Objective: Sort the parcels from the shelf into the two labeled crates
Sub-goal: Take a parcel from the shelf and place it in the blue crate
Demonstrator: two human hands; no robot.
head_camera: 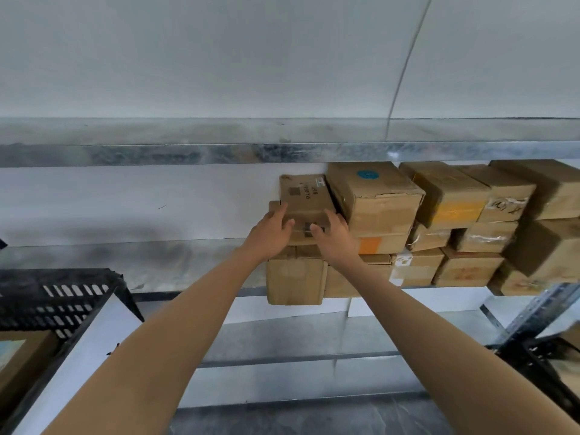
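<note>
Fingers (280, 212) straight, my left hand (269, 230) and right hand (333, 237) flank the mid-frame parcel (306, 196), its length pointing away from me.

- Parcels (455, 215) are sitting stacked in several layers on the right half of the shelf (188, 262), under the upper shelf board (219, 153).
- Top parcel (304, 199) is lying at the left end of the stack, just beside its right-hand neighbour.
- Left hand (271, 233) is resting against its left side and right hand (334, 238) against its right.
- Left crate (56, 296) is standing at lower left, before the shelf, with a box (22, 362) lying in it.
- Right crate (533, 356) is standing at lower right, by the shelf post (533, 312).
</note>
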